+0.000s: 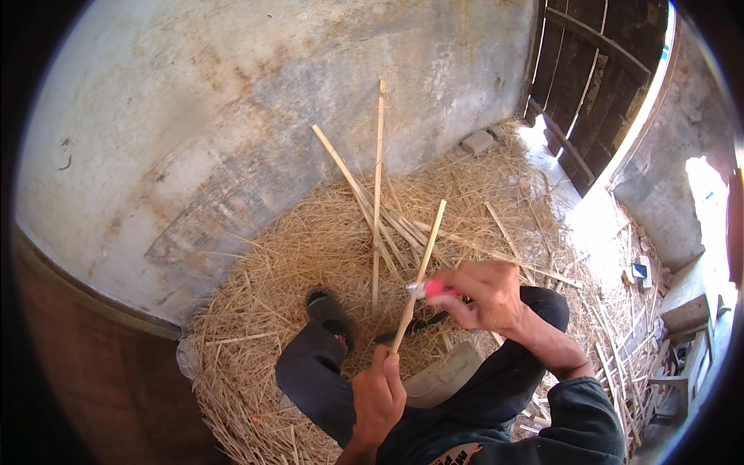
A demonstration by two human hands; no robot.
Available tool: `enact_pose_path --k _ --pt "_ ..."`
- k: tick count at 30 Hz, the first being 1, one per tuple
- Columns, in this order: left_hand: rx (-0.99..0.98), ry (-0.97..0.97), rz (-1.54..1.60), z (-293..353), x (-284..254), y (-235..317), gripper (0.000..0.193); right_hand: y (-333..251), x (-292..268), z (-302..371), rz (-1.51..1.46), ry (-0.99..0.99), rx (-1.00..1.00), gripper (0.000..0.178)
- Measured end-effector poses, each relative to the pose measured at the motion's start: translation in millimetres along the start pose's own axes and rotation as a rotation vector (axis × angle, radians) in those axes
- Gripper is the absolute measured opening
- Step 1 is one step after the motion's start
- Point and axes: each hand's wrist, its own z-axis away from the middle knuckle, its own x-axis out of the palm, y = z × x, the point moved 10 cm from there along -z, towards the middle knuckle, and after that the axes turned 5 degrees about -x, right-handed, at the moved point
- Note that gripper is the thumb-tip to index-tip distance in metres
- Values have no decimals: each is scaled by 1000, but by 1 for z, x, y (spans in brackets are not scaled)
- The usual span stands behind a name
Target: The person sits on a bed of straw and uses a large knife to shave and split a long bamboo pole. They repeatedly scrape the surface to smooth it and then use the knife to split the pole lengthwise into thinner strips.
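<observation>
Closed around the lower end of a pale wooden stick (431, 242) is my left hand (378, 394); the stick slants up and away from me. My right hand (492, 298) grips a red-handled tool (440, 288), blurred by motion, whose metal end meets or passes close to the stick's middle. The tool's exact kind cannot be made out. Below, between my legs, sits a pale plastic container (449, 378). A dark, narrow object (418, 325) lies just beyond it, partly hidden by the stick.
Two long sticks (378, 163) lean against the stained wall (256, 93). Straw and split wood strips (256, 291) cover the floor. A plank door (597, 85) stands at the far right, with a grey block (477, 142) by the wall. A wooden stool (682, 380) is at right.
</observation>
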Motion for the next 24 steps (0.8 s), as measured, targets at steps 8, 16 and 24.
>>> enact_pose_path --k 8,16,24 --pt "-94 -55 60 20 6 -32 35 80 -49 -3 -53 226 397 18" --pt "-101 -23 292 -6 -6 -20 27 -4 8 13 -199 30 64 28" --pt "-91 -55 351 -7 -3 -12 26 -11 10 12 -218 -45 39 36"
